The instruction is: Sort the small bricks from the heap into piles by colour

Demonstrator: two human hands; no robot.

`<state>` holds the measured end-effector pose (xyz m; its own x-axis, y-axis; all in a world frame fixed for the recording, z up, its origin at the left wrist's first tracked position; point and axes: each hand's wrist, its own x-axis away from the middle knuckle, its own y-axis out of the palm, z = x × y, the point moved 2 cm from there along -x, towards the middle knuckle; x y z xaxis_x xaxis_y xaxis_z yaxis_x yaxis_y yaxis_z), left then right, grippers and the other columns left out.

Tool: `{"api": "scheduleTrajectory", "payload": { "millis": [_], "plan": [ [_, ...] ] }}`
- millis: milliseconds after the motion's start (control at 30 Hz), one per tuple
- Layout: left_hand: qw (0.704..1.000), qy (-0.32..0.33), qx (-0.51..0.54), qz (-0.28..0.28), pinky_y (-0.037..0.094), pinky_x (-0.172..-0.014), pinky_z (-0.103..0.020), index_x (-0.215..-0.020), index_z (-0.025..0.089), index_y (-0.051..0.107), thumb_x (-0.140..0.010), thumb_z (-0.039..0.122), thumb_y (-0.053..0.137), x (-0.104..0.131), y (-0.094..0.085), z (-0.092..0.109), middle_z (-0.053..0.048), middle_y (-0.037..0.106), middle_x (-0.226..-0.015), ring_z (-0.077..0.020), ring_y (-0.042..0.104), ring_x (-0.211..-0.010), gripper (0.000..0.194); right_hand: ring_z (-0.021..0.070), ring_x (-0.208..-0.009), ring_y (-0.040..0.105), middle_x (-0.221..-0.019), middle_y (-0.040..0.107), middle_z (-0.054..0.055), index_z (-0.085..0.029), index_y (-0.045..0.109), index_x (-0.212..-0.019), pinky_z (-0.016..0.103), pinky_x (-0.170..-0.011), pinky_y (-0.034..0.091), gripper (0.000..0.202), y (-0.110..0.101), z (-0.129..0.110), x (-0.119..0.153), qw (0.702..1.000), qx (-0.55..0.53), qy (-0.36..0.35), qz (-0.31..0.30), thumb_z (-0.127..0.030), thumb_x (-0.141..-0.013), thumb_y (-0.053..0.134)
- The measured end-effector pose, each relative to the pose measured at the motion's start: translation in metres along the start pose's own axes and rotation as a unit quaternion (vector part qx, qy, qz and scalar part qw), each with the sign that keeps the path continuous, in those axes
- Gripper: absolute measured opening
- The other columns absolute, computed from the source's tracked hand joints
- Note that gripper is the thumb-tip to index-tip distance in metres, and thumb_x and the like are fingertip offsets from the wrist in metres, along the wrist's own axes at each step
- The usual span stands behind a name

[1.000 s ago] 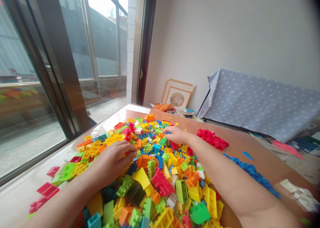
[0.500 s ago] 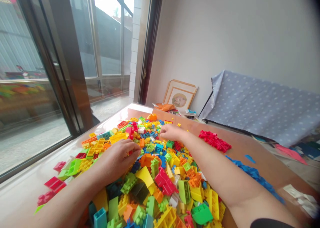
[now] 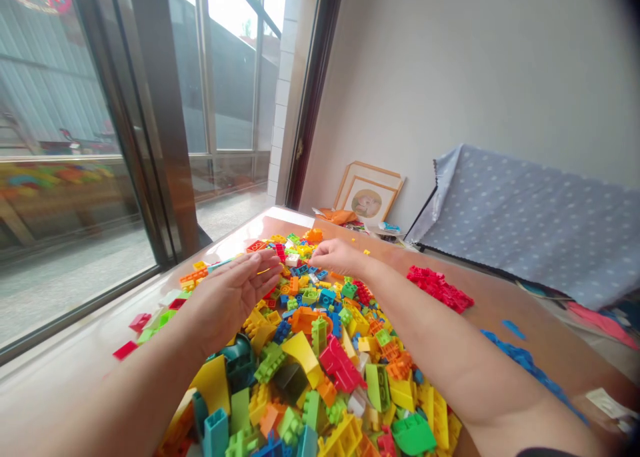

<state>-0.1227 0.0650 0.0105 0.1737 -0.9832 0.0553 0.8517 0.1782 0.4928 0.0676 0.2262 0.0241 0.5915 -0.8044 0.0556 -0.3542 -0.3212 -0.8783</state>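
A big pile of mixed toy bricks [image 3: 300, 363] covers the middle of the table. Over its left side is my left hand [image 3: 237, 293], palm turned partly up, fingers stretched out, nothing visible in it. My right hand [image 3: 337, 257] reaches to the far part of the pile, its fingers bent together; whatever they may hold is hidden. Right of my right forearm lies a heap of red bricks [image 3: 440, 288]. Farther right and nearer is a heap of blue bricks [image 3: 530, 367], partly behind the forearm.
White pieces [image 3: 610, 402] lie at the table's right edge. Behind the table are framed pictures [image 3: 367, 200] against the wall and a dotted grey cloth [image 3: 535, 217]. A glass door [image 3: 55, 110] stands along the left side.
My left hand has turned from palm down to partly palm up, and its fingers have spread out. My right hand has shifted slightly left over the bricks. The view has turned a little left.
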Motion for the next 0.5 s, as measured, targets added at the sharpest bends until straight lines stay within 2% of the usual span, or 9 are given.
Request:
{"api": "scheduleTrajectory", "payload": {
  "millis": [67,133,200,267,300,333,367,433,500],
  "plan": [
    [0.995,-0.062,0.082,-0.004,0.058,-0.101,-0.036,-0.118,0.01,0.068,-0.098,0.026,0.057,0.001,0.003,0.002,-0.019,0.068,-0.129,-0.0272,0.067,-0.119,0.028,0.0152,-0.085,0.068,-0.098,0.076,0.005,-0.017,0.074,-0.101,0.022,-0.07,0.051,0.037,-0.002,-0.024,0.005,0.986,-0.15,-0.067,-0.016,-0.05,-0.088,0.065],
    [0.984,-0.103,0.143,-0.023,0.061,-0.098,-0.037,-0.12,0.007,0.066,-0.102,0.029,0.05,0.001,0.005,0.001,-0.023,0.065,-0.132,-0.0292,0.067,-0.12,0.032,0.0153,-0.087,0.068,-0.1,0.077,0.006,-0.017,0.075,-0.106,0.023,-0.075,0.052,0.04,-0.007,-0.039,0.004,0.958,-0.257,-0.122,-0.035,-0.052,-0.086,0.068],
    [0.975,-0.113,0.193,-0.015,0.063,-0.094,-0.036,-0.12,0.006,0.064,-0.104,0.028,0.046,-0.001,0.006,-0.001,-0.024,0.065,-0.131,-0.0293,0.067,-0.12,0.033,0.0151,-0.086,0.068,-0.099,0.077,0.006,-0.018,0.075,-0.108,0.024,-0.076,0.053,0.038,-0.014,-0.036,-0.006,0.954,-0.269,-0.129,-0.007,-0.048,-0.088,0.067],
    [0.969,-0.111,0.218,0.021,0.065,-0.087,-0.031,-0.119,0.006,0.062,-0.103,0.023,0.047,-0.003,0.005,-0.003,-0.023,0.066,-0.126,-0.0257,0.071,-0.112,0.028,0.016,-0.088,0.068,-0.1,0.077,0.006,-0.017,0.076,-0.108,0.024,-0.078,0.053,0.031,-0.02,-0.016,-0.02,0.975,-0.197,-0.089,0.057,-0.039,-0.091,0.061],
    [0.968,-0.111,0.223,0.039,0.065,-0.082,-0.028,-0.119,0.006,0.062,-0.103,0.021,0.048,-0.005,0.003,-0.005,-0.021,0.068,-0.122,-0.0231,0.072,-0.106,0.026,0.0169,-0.091,0.069,-0.102,0.078,0.005,-0.018,0.077,-0.108,0.025,-0.081,0.053,0.029,-0.02,-0.002,-0.026,0.988,-0.123,-0.055,0.074,-0.032,-0.091,0.058],
    [0.967,-0.111,0.224,0.052,0.065,-0.078,-0.026,-0.119,0.006,0.062,-0.102,0.02,0.048,-0.007,0.002,-0.006,-0.02,0.068,-0.117,-0.0207,0.073,-0.1,0.025,0.0178,-0.095,0.069,-0.105,0.078,0.003,-0.02,0.078,-0.109,0.026,-0.085,0.053,0.029,-0.019,0.013,-0.031,0.997,-0.041,-0.021,0.056,-0.027,-0.09,0.057],
    [0.966,-0.112,0.224,0.061,0.065,-0.075,-0.025,-0.12,0.006,0.061,-0.102,0.019,0.049,-0.008,0.001,-0.007,-0.019,0.069,-0.114,-0.0191,0.073,-0.095,0.025,0.0203,-0.098,0.07,-0.107,0.078,0.004,-0.02,0.079,-0.108,0.028,-0.088,0.053,0.03,-0.016,0.028,-0.035,0.999,-0.012,-0.005,0.042,-0.022,-0.086,0.059],
    [0.965,-0.116,0.226,0.072,0.066,-0.073,-0.026,-0.123,0.005,0.06,-0.103,0.022,0.048,-0.01,-0.001,-0.008,-0.019,0.068,-0.113,-0.0195,0.073,-0.093,0.029,0.023,-0.106,0.069,-0.113,0.078,0.004,-0.022,0.08,-0.107,0.029,-0.094,0.052,0.036,-0.008,0.053,-0.035,1.0,0.018,0.01,0.018,-0.013,-0.077,0.063],
    [0.963,-0.117,0.231,0.073,0.066,-0.076,-0.029,-0.127,0.005,0.058,-0.104,0.028,0.048,-0.011,-0.003,-0.009,-0.022,0.067,-0.119,-0.0232,0.073,-0.101,0.035,0.0233,-0.11,0.068,-0.116,0.077,0.003,-0.024,0.081,-0.107,0.027,-0.096,0.051,0.041,0.0,0.071,-0.031,0.999,0.038,0.018,0.002,-0.009,-0.073,0.064]
  ]
}}
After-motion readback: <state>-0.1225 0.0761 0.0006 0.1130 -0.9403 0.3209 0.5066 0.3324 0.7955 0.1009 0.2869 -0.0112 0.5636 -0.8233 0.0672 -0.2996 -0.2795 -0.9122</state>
